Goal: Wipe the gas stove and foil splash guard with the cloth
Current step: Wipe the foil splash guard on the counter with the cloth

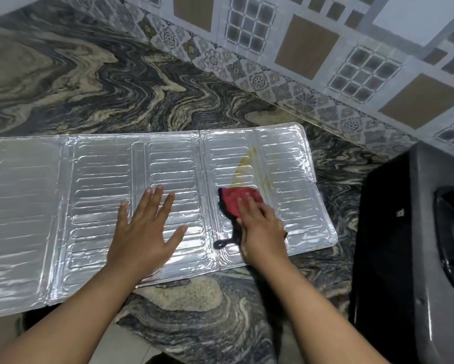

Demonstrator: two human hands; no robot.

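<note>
A long sheet of ribbed silver foil, the splash guard (102, 185), lies flat on a stone counter (89, 82) veined in swirling grey, black and tan. The foil is embossed with rows of rounded oblong bars and creased into panels by upright fold lines; its corners are rounded and its surface shines with crinkled glare. On the panel toward three o'clock a yellowish, curved streak (244, 166) marks the metal.

The left hand (144, 232) rests palm down on the middle panel, fingers spread wide and flat, pressing the foil against the counter and gripping nothing. Just beside it, toward three o'clock, the right hand (262, 227) presses down on a red cloth (236, 199), fingers together and laid over the fabric rather than pinching it. The cloth is soft and bunched, with a dark edge and a dark loop trailing out toward six o'clock from under the hand. It sits at the lower end of the yellowish streak.

At the three o'clock edge stands the gas stove (414, 232), dark and glossy, with a round burner ring partly showing. Patterned wall tiles (299, 48) run across twelve o'clock.
</note>
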